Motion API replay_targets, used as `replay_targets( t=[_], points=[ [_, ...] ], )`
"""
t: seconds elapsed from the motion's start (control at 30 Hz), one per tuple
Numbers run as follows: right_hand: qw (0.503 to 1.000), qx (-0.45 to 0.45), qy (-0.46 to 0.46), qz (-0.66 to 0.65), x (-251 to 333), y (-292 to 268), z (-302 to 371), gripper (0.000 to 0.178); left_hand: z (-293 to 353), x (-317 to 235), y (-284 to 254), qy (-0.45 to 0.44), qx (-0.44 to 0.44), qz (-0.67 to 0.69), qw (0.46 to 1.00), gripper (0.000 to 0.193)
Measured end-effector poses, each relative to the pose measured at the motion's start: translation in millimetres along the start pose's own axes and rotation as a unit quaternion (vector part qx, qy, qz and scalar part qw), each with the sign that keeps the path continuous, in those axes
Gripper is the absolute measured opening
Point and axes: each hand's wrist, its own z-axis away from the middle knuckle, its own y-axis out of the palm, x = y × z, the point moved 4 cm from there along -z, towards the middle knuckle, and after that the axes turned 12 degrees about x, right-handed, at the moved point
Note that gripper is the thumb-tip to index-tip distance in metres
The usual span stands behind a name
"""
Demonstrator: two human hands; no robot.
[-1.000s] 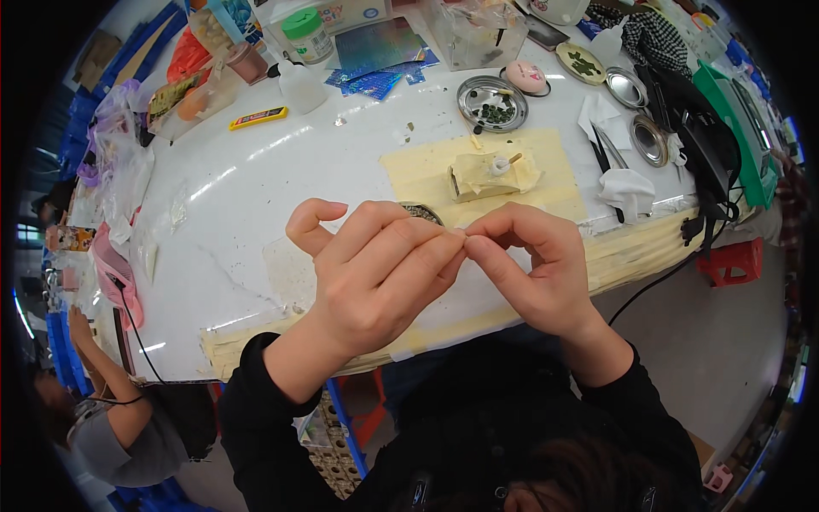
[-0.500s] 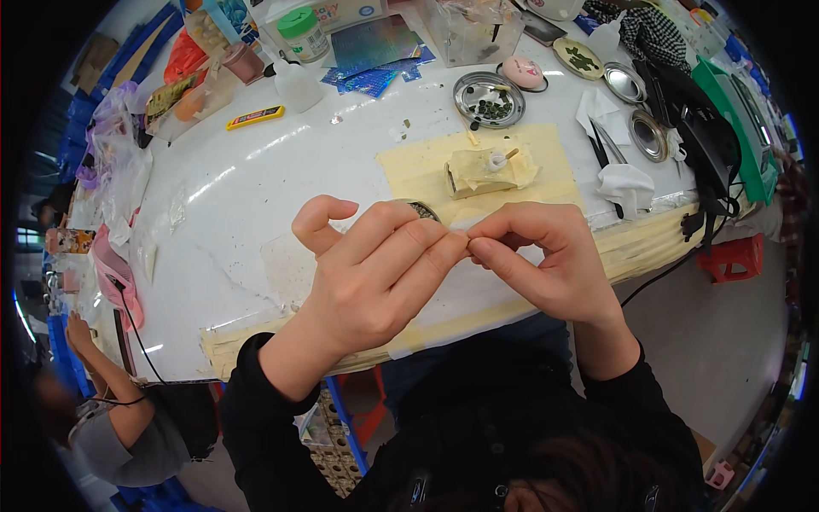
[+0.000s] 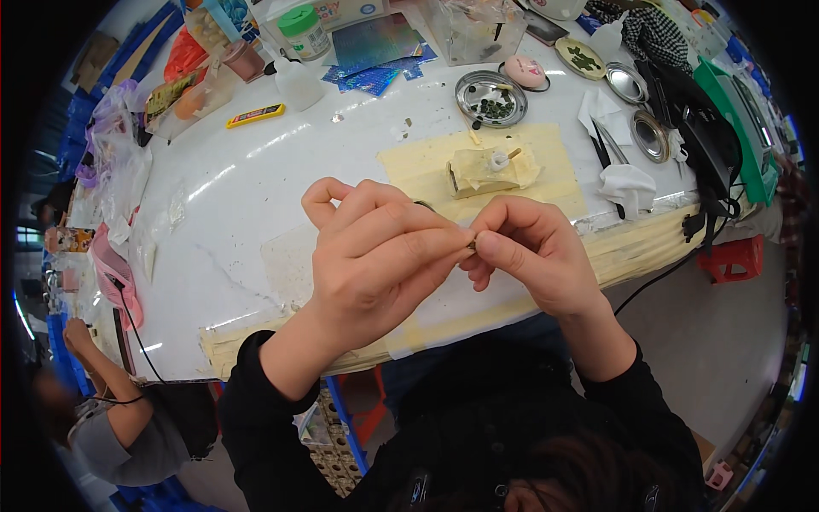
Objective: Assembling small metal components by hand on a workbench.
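Over the near part of the white table, my left hand (image 3: 375, 260) and my right hand (image 3: 533, 256) meet fingertip to fingertip. Between the pinched thumbs and forefingers sits a tiny dark, brownish piece (image 3: 472, 245), mostly covered and too small to name. Both hands are closed on it. The left hand's outer finger curls up, away from the pinch. Behind the left fingers shows the rim of a small round container (image 3: 424, 206), largely hidden. Just beyond the hands stands a tape-covered block (image 3: 482, 175) with a white nozzle-like tip, on a yellow taped sheet (image 3: 409, 162).
Farther back is a round metal dish (image 3: 467, 109) with dark green bits. Tweezers (image 3: 610, 145) and crumpled white tissue (image 3: 629, 186) lie at right. A yellow box-cutter (image 3: 256, 116), a squeeze bottle (image 3: 299, 85) and a green-lidded jar (image 3: 303, 32) are at far left. Another person (image 3: 128, 418) sits at left.
My fingers have shifted round the tiny piece, which now shows between them. The left hand has tilted and covers more of the round container; the right thumb has moved up to the pinch.
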Motion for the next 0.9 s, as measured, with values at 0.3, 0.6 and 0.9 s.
replay_targets(
  t=[0.3,0.6,0.9],
  points=[
    [0.993,-0.022,0.013,-0.119,-9,3,-1,0.018,2,7,1,-0.006,0.002,0.052,0.999,0.023],
    [0.867,-0.144,-0.175,0.443,22,15,5,0.008,2,-9,2,-0.003,-0.006,-0.170,0.986,0.027],
    [0.947,-0.137,-0.130,0.258,7,6,1,0.012,2,-5,1,-0.012,-0.015,-0.092,0.996,0.025]
  ],
)
